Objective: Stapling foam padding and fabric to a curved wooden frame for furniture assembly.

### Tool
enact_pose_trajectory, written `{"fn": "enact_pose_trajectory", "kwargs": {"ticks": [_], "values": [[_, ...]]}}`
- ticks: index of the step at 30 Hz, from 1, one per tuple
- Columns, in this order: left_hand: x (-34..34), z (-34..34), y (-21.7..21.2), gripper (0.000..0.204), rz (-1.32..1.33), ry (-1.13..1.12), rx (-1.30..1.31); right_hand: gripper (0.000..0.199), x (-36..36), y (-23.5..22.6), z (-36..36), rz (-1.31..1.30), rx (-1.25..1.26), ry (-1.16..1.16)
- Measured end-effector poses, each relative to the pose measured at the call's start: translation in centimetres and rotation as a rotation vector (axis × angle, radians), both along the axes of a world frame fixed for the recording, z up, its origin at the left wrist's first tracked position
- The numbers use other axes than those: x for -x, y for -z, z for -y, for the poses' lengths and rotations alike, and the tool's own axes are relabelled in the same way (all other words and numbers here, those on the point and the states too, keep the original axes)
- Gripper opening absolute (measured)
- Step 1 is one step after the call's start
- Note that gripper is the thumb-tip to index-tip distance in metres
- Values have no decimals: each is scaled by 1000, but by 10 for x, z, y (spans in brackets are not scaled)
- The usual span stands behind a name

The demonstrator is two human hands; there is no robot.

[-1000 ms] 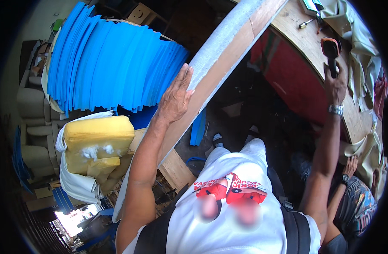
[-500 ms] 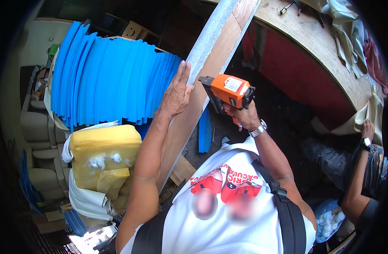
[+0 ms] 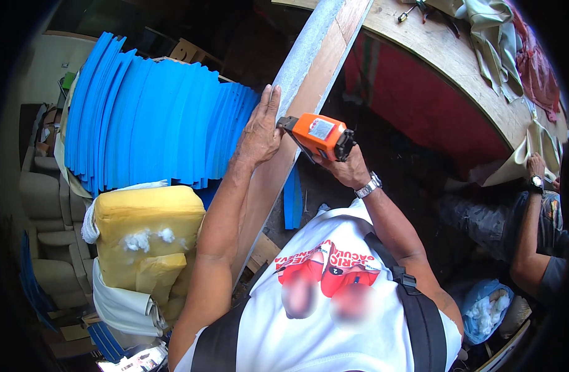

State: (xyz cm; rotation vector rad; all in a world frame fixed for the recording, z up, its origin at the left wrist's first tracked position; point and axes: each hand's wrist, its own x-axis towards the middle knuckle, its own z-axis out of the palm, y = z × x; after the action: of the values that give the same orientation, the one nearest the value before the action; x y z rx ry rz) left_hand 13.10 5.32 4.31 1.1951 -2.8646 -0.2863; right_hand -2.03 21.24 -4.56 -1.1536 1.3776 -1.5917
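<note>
A long wooden board (image 3: pixel 266 192) runs diagonally in front of me, with grey padding (image 3: pixel 300 53) along its left edge. My left hand (image 3: pixel 258 130) lies on that padded edge, fingers stretched out and pointing away from me. An orange and black staple gun (image 3: pixel 318 133) is in my right hand (image 3: pixel 349 168), which is wrapped round its handle. The gun's nose is over the board's padded side, close beside my left fingers. Whether it touches the surface I cannot tell.
Blue sheets (image 3: pixel 154 121) stand densely packed at the left, behind yellow foam (image 3: pixel 145 226) and rolled white material (image 3: pixel 126 304). A wooden worktable (image 3: pixel 446 74) curves across the upper right, with a screwdriver (image 3: pixel 405 13) on it. At the right, another person's hand (image 3: pixel 536 165) holds cream material (image 3: pixel 520 164).
My right hand has brought the staple gun leftward, so its nose now sits over the board's padded side near my left hand. The whole view has shifted slightly.
</note>
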Motion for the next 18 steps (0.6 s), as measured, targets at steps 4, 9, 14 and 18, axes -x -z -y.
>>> {"fn": "enact_pose_trajectory", "kwargs": {"ticks": [4,9,14,18], "values": [[0,4,-2,88,6,-4,0,36,-8,0,-1,-34,-26,23],[-16,13,-10,92,-105,69,-37,37,-8,4,-7,40,-29,-69],[-52,62,-34,80,-611,-158,-1026,36,-3,-16,-8,112,-278,-105],[-83,96,23,65,-674,-418,-1247,32,-6,-11,-16,114,-332,-157]]}}
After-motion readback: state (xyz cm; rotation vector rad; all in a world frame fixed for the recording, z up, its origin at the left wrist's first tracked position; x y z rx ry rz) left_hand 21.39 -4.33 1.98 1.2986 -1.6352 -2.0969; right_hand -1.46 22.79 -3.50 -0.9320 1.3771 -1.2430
